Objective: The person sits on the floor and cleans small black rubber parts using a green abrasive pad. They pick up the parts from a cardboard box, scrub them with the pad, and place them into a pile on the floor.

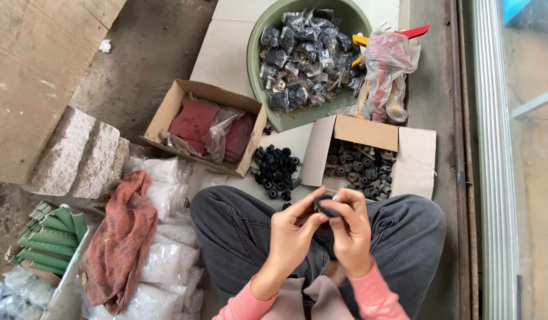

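Observation:
My left hand and my right hand meet over my crossed legs in grey trousers. Both pinch one small black rubber part between their fingertips. Just beyond my knees lies a loose pile of black parts on the tiled floor. To its right an open cardboard box holds more dark round parts. Behind them a green basin is heaped with small clear bags of black parts.
A cardboard box with red sheets and plastic sits at the left. A red-brown rag lies over white plastic bags. Green pieces are stacked at far left. A plastic-wrapped bundle of tools lies by the basin. A metal door track runs along the right.

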